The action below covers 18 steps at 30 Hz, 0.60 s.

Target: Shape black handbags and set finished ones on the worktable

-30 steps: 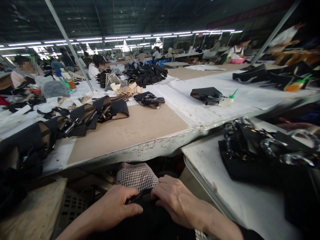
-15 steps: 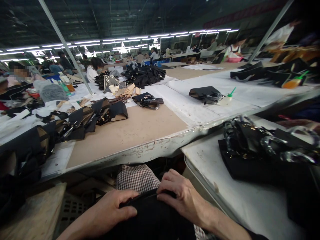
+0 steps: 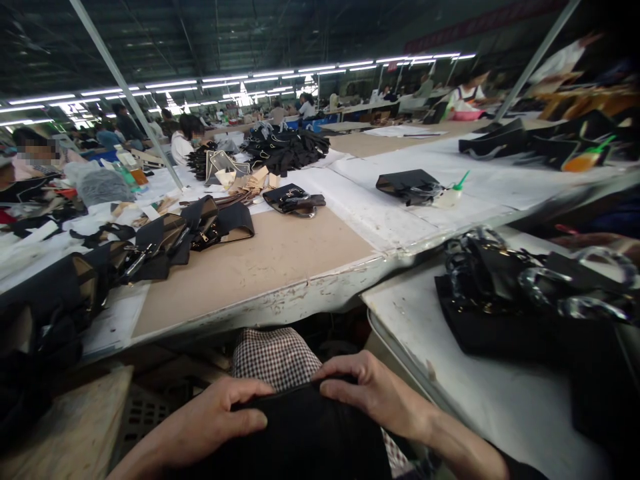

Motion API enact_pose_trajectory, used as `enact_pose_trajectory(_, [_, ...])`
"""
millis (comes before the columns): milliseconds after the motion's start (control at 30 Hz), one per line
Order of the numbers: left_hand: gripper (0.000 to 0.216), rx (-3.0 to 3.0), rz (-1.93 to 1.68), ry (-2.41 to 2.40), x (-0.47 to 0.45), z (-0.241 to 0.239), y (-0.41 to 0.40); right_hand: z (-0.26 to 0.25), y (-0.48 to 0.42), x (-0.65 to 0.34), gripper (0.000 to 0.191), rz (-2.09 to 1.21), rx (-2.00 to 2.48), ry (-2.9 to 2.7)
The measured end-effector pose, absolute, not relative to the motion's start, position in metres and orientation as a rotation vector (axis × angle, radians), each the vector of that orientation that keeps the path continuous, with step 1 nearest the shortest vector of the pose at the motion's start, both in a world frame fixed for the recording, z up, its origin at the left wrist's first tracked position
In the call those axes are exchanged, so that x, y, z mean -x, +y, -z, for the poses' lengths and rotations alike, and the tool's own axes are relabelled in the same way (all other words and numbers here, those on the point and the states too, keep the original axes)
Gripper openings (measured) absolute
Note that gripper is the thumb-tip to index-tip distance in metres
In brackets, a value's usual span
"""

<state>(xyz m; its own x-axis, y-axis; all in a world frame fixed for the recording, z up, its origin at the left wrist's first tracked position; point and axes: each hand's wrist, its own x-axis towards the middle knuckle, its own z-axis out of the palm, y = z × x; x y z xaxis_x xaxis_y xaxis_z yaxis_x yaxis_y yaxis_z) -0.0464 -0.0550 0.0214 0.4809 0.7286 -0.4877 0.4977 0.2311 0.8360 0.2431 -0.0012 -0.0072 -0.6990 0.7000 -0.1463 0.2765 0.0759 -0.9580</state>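
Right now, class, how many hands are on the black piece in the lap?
2. The left hand grips the black piece at its top left, the right hand at its top right. None looks hidden.

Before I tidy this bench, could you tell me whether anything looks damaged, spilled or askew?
The long table has a chipped, flaking front edge. The black bags on the side table lie in a loose heap. Nothing looks spilled; left hand and right hand grip a black piece on the lap.

Black fabric point(image 3: 310, 433) (checked trousers point(image 3: 273, 357))
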Motion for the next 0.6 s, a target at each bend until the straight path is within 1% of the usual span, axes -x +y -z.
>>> enact_pose_trajectory(133, [0.027,-1.548,-0.155,1.234,0.045,-0.023,-0.053,0.010,-0.008,-0.241,0.020,-1.606,0.954,-1.966])
enact_pose_trajectory(267, [0.023,-1.731,-0.089,1.314,0.041,-0.030,-0.049,0.012,-0.011,-0.239,0.017,-1.625,0.924,-1.932])
enact_pose_trajectory(400, [0.029,-1.729,-0.071,1.189,0.028,-0.036,-0.040,0.015,-0.013,-0.237,0.018,-1.649,0.921,-1.922])
enact_pose_trajectory(467, [0.022,-1.790,-0.070,1.132,0.019,-0.034,-0.037,0.017,-0.013,-0.235,0.019,-1.646,0.922,-1.925])
enact_pose_trajectory(500, [0.022,-1.854,-0.062,1.126,0.014,-0.032,-0.036,0.018,-0.013,-0.235,0.019,-1.639,0.928,-1.927])
enact_pose_trajectory(600, [0.037,-2.042,-0.036,1.140,0.005,-0.025,-0.035,0.020,-0.011,-0.235,0.017,-1.621,0.966,-1.929])
